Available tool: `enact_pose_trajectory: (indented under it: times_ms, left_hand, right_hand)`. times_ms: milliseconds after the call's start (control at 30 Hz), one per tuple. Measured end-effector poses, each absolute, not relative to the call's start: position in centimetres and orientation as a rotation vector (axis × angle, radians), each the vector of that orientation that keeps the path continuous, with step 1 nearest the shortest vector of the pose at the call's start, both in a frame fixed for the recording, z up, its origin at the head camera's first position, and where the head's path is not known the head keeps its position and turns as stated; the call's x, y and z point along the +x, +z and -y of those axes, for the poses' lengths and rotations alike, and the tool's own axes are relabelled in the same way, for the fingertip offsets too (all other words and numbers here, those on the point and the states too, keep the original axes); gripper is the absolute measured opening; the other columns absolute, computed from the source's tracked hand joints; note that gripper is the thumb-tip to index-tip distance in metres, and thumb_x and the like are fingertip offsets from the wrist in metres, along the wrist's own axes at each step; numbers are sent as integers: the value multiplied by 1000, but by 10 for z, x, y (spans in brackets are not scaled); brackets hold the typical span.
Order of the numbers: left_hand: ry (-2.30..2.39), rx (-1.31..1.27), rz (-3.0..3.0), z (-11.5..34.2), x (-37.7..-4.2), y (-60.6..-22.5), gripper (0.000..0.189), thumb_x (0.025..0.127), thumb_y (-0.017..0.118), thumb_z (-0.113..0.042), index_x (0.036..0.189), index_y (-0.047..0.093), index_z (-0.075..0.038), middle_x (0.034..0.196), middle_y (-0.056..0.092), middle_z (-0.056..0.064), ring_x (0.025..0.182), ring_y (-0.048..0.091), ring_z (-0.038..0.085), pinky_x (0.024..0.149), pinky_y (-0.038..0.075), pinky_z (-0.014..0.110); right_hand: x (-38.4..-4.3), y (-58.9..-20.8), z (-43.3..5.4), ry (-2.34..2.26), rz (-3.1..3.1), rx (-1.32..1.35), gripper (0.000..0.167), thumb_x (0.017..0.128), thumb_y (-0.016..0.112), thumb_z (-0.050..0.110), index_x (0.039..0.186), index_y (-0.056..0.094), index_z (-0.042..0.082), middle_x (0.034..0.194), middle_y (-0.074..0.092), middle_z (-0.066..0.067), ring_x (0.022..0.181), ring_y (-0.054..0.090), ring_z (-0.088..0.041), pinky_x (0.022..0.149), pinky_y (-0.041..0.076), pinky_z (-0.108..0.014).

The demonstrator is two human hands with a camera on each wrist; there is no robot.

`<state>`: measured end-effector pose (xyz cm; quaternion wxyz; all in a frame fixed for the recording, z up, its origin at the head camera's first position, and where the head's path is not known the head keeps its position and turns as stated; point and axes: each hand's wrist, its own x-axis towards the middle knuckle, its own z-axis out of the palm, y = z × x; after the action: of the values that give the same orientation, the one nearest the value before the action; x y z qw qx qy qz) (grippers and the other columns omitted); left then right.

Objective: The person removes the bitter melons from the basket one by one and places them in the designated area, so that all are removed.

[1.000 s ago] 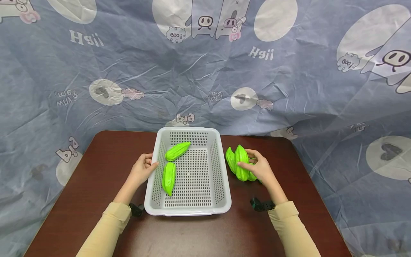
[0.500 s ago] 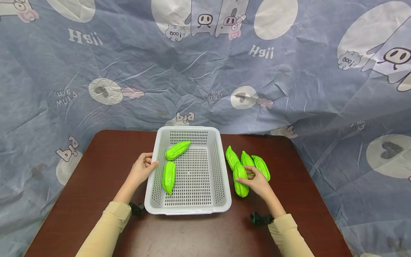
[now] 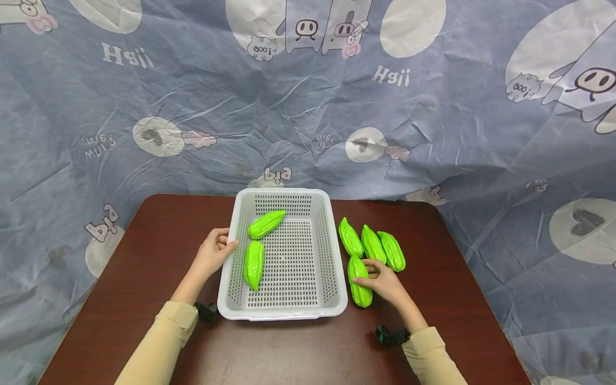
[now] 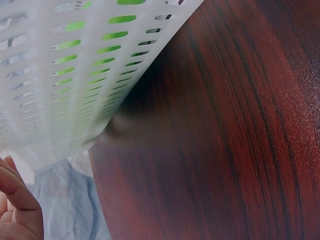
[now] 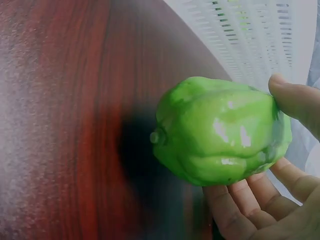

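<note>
My right hand (image 3: 383, 279) holds a ridged, glossy green bitter melon (image 3: 360, 291) just right of the basket, thumb on one side and fingers on the other. In the right wrist view this bitter melon (image 5: 220, 132) shows its stem end, and the thumb (image 5: 295, 97) presses near its far end. My left hand (image 3: 214, 249) pinches the left rim of the white perforated plastic basket (image 3: 283, 313), thumb over the edge. Inside the basket, along its left side, lie two bitter melons, one slanting (image 3: 266, 224) and one lengthwise (image 3: 253, 264).
Beyond my right hand, three more bitter melons lie side by side: a left one (image 3: 350, 238), a middle one (image 3: 373, 245) and a right one (image 3: 392, 251). Everything rests on a dark red-brown wooden table (image 3: 298, 353). A blue-grey printed cloth (image 3: 298, 107) hangs behind its far edge.
My right hand has drawn its bitter melon away from the others, toward the near side and down close to the table. The left hand and the basket have stayed put.
</note>
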<state>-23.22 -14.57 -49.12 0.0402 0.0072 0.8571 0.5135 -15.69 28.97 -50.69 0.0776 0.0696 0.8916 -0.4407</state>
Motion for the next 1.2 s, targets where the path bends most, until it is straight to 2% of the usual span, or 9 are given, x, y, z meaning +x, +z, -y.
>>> enact_pose_trajectory:
  times_ms: [433,700,1200]
  left_hand:
    - [1580,30,-2623,146,-232,-493,53,96,64,-17,140,42,4,106,60,18,81,61,17,70,56,30]
    - [1600,31,-2623,145,-232,-493,51,96,64,-15,139,43,3,105,61,17,78,61,15,69,55,30]
    - [1603,49,-2629,145,-231,-492,52,96,64,-16,139,42,3,105,61,17,79,62,14,70,56,31]
  right_hand:
    - [-155,-515,-290,-1337,-2639,266,71,81,82,29,137,52,-1,122,64,-22,113,60,-34,86,54,-40]
    - [-154,-517,-287,-1218,-2687,273,71,83,79,36,136,53,-2,125,61,-26,117,58,-39,94,50,-50]
    - [-162,-522,-287,-1211,-2731,281,69,81,80,35,133,56,-3,120,64,-26,114,60,-39,92,50,-50]
